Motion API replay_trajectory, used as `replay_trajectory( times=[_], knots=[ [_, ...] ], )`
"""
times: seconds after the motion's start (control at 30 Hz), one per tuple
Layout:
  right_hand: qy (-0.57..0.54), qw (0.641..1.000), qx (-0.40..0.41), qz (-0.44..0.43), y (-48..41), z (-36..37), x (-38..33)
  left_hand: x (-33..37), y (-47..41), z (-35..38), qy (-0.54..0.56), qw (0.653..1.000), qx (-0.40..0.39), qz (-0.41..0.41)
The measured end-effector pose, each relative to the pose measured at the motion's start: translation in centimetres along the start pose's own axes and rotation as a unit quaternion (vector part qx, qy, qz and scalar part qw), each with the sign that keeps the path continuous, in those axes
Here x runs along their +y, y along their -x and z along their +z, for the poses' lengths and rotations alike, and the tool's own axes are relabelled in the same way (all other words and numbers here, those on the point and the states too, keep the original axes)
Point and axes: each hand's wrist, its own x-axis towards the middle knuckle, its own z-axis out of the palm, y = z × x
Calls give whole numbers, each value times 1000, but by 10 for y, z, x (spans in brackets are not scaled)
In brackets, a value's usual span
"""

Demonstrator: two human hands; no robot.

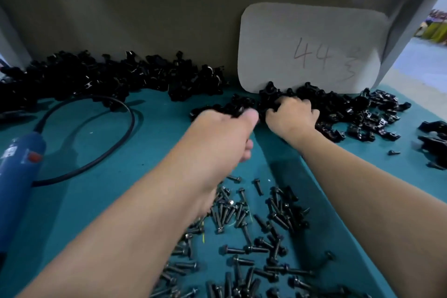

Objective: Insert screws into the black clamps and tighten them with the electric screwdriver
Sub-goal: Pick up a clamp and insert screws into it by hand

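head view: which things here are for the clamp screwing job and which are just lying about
For the job: black clamps, screws, electric screwdriver and its cable, left hand and right hand, both gripping clamps.
Lying about: grey card marked 44.

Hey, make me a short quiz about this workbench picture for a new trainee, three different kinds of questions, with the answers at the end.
1. True or false: the blue electric screwdriver lies on the table, in neither hand.
2. Where do the left hand and the right hand reach? A, the black clamps in front of the card; B, the black cable; C, the table's near edge.
3. What lies scattered nearest the camera?
Key: 1 true; 2 A; 3 screws.
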Motion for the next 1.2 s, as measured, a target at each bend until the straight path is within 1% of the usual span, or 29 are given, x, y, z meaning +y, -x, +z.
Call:
replay_trajectory(
  times=[0.03,0.07,0.1,0.17,0.27,0.33,0.43,0.47,0.53,0.57,0.63,0.7,0.77,0.83,0.9,1.03,1.07,1.13,1.2],
  knots=[
    [-6,1000,1,3,0,0,1,8,-24,12,15,1000,-6,5],
    [-12,1000,1,4,0,0,2,11,-50,25,44,999,7,8],
    [-19,1000,3,5,0,-1,4,11,-70,38,88,996,-6,-15],
    [-37,999,12,3,-1,-1,6,3,-104,56,140,989,-13,-34],
    [-51,998,20,-10,-3,1,9,2,-131,74,151,987,-19,-49],
    [-62,997,37,-25,-3,2,11,-1,-142,81,136,990,-27,-38],
    [-61,992,81,-79,2,-1,14,0,-144,84,152,987,-38,-20],
    [-74,987,91,-106,5,-4,14,0,-144,85,160,986,-41,-14],
    [-187,970,86,-126,16,-15,11,3,-141,82,170,985,-42,-6],
    [-250,957,80,-122,23,-23,8,7,-136,79,166,985,-40,0],
    [-330,934,84,-108,41,-46,-1,13,-117,68,147,989,-29,18],
    [-417,903,63,-83,65,-69,-12,19,-90,53,146,988,-19,42],
    [-521,852,-2,-57,100,-90,-25,20,-53,33,143,987,-16,73],
    [-602,793,-85,-29,142,-103,-33,12,-12,11,73,991,-4,115],
    [-643,752,-144,-13,185,-110,-38,-3,31,-12,9,989,18,144],
    [-710,674,-203,-7,256,-112,-46,-35,107,-47,7,979,27,200],
    [-719,660,-217,-7,270,-110,-48,-44,119,-55,5,978,27,209],
    [-731,635,-250,-2,291,-104,-54,-61,137,-70,4,978,21,209],
    [-747,593,-299,14,306,-96,-61,-76,146,-83,9,980,10,199]
  ],
)
